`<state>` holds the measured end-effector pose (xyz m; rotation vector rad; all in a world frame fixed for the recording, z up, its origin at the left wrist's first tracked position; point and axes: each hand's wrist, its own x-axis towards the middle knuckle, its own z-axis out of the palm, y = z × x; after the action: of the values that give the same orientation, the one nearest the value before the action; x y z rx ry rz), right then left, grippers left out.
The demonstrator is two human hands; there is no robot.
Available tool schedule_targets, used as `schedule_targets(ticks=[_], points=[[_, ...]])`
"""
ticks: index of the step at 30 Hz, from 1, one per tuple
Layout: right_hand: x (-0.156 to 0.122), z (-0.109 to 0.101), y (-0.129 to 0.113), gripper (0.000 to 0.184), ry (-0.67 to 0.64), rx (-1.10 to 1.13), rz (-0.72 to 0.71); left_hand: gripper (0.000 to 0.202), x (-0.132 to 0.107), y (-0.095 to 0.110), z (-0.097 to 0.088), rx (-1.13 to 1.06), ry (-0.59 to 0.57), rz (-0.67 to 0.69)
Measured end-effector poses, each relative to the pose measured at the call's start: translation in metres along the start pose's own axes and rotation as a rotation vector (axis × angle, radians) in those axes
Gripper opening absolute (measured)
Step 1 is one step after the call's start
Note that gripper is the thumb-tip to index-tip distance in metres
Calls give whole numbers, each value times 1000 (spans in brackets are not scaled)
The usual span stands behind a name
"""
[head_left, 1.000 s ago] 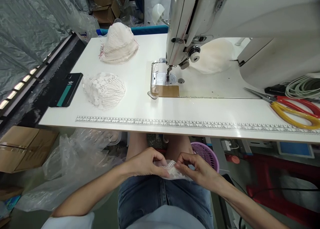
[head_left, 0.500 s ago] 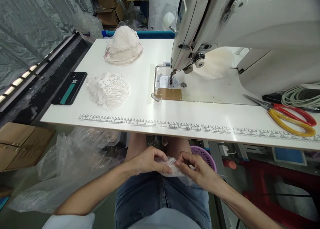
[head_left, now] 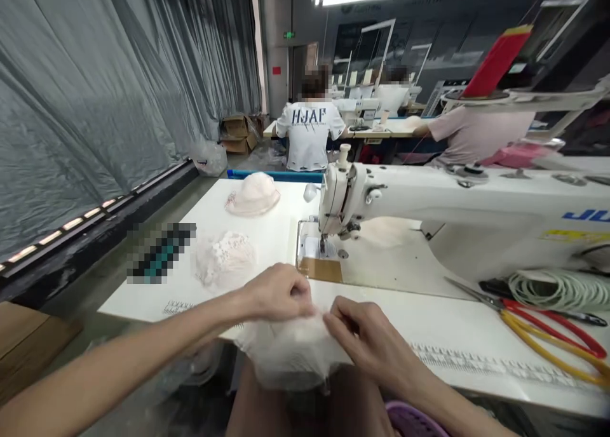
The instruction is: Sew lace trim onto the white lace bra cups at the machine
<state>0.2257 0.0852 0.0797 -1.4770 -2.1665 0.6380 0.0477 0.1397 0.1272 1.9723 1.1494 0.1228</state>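
My left hand [head_left: 281,291] and right hand [head_left: 369,335] are both pinching the sheer white cloth [head_left: 295,354], which is hanging, blurred, between them by the front edge of the table [head_left: 143,300]. The sewing machine [head_left: 405,192] is standing just beyond; the scissors [head_left: 548,338] are lying to the right.

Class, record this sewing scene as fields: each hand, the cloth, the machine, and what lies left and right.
Left hand: pinches white cloth at its top
Right hand: pinches the same cloth
Cloth state: hanging below both hands, blurred
Sewing machine: on the table, beyond the hands
Left side: domed pale pile, lacy piece
Right side: scissors, coiled cord
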Motion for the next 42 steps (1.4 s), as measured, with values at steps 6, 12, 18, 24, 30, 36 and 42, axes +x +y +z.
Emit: schedule_targets(ticks=[6,12,18,24,30,36,42], points=[[75,4,47,28,68,-295,153,19,94,-5,-20,126,-4,-173],[81,-5,74,23,0,-414,166,23,123,-7,-19,153,-92,-242],[69,-15,99,22,71,-327,-225,26,128,-6,-19,181,-93,-250],[63,-10,107,31,170,-373,-540,24,130,-10,-16,196,-87,-227],[63,-11,103,31,163,-425,-610,26,131,-11,-17,224,-90,-223],[64,-12,104,33,160,-439,-714,25,133,-9,-20,265,-110,-236],[65,-12,104,37,218,-451,-720,30,140,-5,-23,343,-126,-260]])
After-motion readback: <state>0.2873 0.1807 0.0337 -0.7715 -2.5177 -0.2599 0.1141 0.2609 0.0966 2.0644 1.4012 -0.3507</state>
